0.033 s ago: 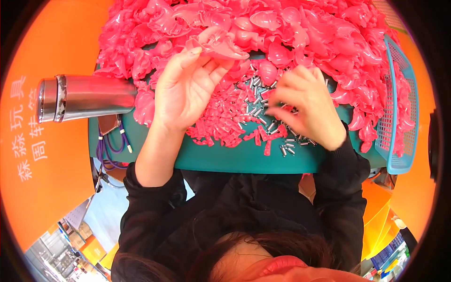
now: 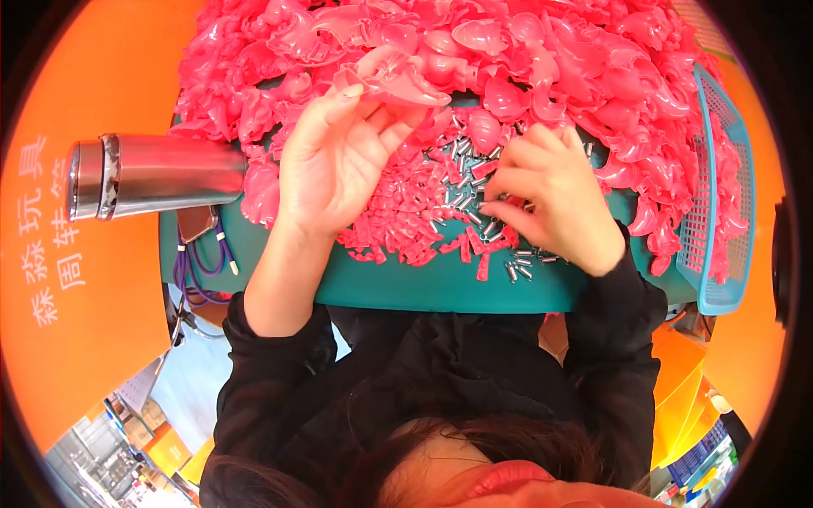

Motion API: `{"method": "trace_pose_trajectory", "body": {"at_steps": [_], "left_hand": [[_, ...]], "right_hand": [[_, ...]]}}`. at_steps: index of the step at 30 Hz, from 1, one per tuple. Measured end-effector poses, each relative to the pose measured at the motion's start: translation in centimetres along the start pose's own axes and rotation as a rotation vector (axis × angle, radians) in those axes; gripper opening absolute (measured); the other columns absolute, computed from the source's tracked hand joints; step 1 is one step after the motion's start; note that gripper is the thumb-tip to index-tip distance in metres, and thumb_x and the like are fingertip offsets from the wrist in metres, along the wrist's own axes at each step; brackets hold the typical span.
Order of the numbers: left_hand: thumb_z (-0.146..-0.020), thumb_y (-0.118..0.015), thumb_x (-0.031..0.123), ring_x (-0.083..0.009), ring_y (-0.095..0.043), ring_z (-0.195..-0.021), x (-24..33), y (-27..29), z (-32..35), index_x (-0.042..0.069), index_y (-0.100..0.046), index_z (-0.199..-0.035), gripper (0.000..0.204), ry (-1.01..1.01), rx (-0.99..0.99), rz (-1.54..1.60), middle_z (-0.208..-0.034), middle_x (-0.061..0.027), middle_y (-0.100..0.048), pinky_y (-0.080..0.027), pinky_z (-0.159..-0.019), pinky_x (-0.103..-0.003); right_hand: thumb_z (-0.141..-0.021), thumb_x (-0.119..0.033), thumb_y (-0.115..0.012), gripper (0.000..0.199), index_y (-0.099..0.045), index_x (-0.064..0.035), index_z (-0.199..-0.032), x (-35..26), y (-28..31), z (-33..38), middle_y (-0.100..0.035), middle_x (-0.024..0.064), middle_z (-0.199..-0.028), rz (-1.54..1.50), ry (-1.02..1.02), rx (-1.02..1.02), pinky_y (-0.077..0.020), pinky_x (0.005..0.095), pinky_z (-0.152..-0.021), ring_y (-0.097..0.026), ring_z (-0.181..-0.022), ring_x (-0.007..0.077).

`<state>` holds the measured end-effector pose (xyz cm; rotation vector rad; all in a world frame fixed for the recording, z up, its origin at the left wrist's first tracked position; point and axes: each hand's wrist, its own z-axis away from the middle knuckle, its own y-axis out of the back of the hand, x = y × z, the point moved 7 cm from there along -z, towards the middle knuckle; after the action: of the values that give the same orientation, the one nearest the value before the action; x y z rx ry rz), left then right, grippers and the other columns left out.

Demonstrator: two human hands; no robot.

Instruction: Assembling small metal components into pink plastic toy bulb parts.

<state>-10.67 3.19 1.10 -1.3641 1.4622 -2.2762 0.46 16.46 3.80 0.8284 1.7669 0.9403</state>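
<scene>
My left hand (image 2: pixel 334 161) is raised above the heap, its thumb and fingers closed on a curved pink plastic shell piece (image 2: pixel 398 85). The palm faces up and toward the right. Over the small metal cylinders (image 2: pixel 464 201), my right hand (image 2: pixel 555 190) is closed, fingers curled in and thumb near the index finger. What lies inside those fingers is hidden. Between the two hands spreads a pile of small pink plastic parts (image 2: pixel 398 207), with the metal cylinders mixed in along its right side.
A large heap of glossy pink shell pieces (image 2: pixel 584 68) covers the far side of the green tabletop (image 2: pixel 381 292). A metallic tumbler (image 2: pixel 169 176) lies on its side at the left, beside a purple cord (image 2: pixel 224 241). On the right edge stands a blue mesh basket (image 2: pixel 720 292).
My right hand has shifted very slightly and its fingers look sharper and more curled over the cylinders. My left hand and the shell piece stay almost in place.
</scene>
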Motion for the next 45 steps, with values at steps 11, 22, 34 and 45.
{"method": "trace_pose_trajectory", "body": {"at_steps": [11, 22, 34, 45], "left_hand": [[-0.089, -0.045, 0.038, -0.0352, -0.057, -0.109, -3.4, -1.6, 1.1, -0.003, -0.019, -0.143, 0.073, 0.306, -0.244, -0.157, -0.131, -0.0231, -0.045, -0.052, -0.089, -0.043], [-0.093, -0.046, 0.019, -0.0301, -0.057, -0.110, -4.8, -2.1, 1.5, -0.001, -0.032, -0.138, 0.051, 0.371, -0.224, -0.099, -0.118, -0.0175, -0.056, -0.050, -0.092, -0.043], [-0.092, -0.047, 0.014, -0.0293, -0.057, -0.110, -4.7, -2.4, 1.7, -0.002, -0.031, -0.140, 0.053, 0.388, -0.329, -0.209, -0.120, -0.0187, -0.055, -0.050, -0.091, -0.042], [-0.091, -0.047, 0.023, -0.0363, -0.057, -0.111, -4.6, -2.2, 2.1, -0.005, -0.025, -0.141, 0.062, 0.481, -0.383, 0.024, -0.120, -0.0251, -0.055, -0.051, -0.090, -0.041]], "right_hand": [[-0.079, 0.003, -0.064, 0.009, -0.062, 0.0017, -0.088, 2.1, 1.7, 0.4, -0.065, 0.0085, -0.079, -0.502, -0.274, 0.162, -0.0488, 0.0269, -0.068, -0.064, -0.076, 0.0156], [-0.086, 0.006, -0.056, 0.011, -0.061, 0.0055, -0.096, 3.0, 0.5, 0.7, -0.064, 0.0075, -0.092, -0.705, -0.367, 0.304, -0.0471, 0.0226, -0.077, -0.060, -0.086, 0.0111], [-0.087, 0.000, -0.061, 0.008, -0.061, 0.0022, -0.094, 3.9, -0.7, 1.0, -0.064, 0.0029, -0.086, -1.026, -0.540, 0.306, -0.0455, 0.0192, -0.070, -0.059, -0.080, 0.0074], [-0.082, 0.004, -0.066, 0.004, -0.064, 0.0037, -0.086, 3.3, 0.3, 1.2, -0.067, 0.0064, -0.084, -1.106, -0.438, 0.412, -0.0508, 0.0232, -0.071, -0.062, -0.078, 0.0093]]}}
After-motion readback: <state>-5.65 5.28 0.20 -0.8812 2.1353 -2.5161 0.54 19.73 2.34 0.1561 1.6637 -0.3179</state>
